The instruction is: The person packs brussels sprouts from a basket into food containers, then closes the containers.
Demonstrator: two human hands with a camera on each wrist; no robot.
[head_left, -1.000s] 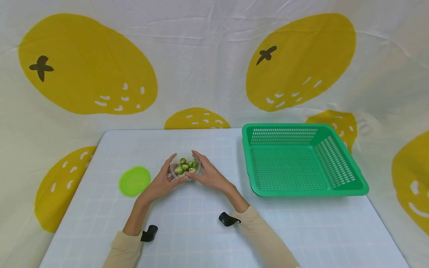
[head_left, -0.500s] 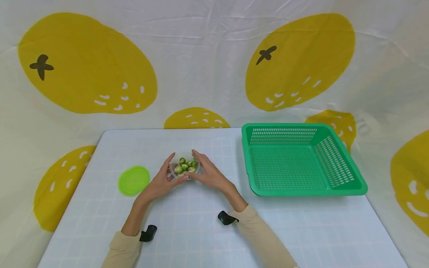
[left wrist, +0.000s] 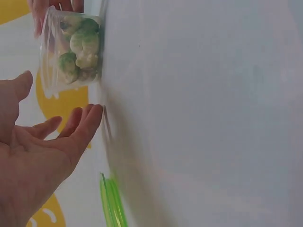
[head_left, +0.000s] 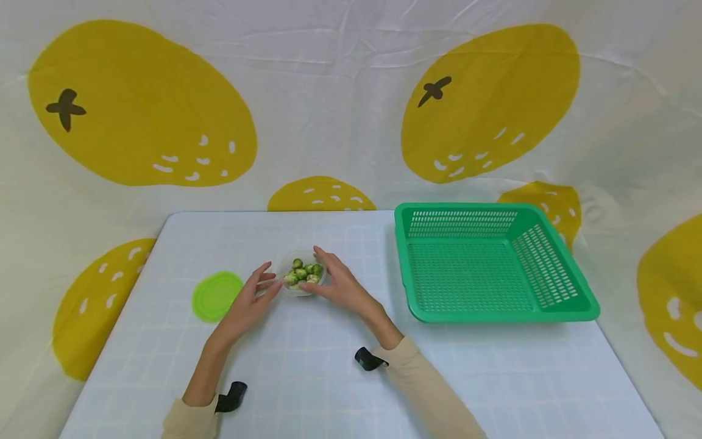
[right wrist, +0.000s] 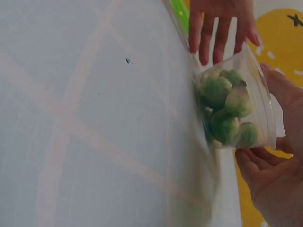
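Note:
In the head view, a clear round plastic container (head_left: 297, 292) stands on the table with several Brussels sprouts (head_left: 301, 274) inside. My right hand (head_left: 344, 288) grips its right side, thumb near the front and fingers behind; the right wrist view shows thumb and fingers on either side of the tub's clear wall (right wrist: 262, 106). To the left, my left hand (head_left: 247, 311) holds nothing, its fingers loosely spread. A gap separates those fingers from the container in the left wrist view. Beside the left hand lies a bright green round lid (head_left: 216, 297).
A large green plastic basket (head_left: 414, 286) with slotted sides stands at the right of the table (head_left: 323, 378), which has a pale checked cover. A white cloth (head_left: 329, 91) printed with yellow fruit hangs behind.
My left hand has let go of the container and drawn back to the left and nearer. The right hand stays at the container, which has hardly moved.

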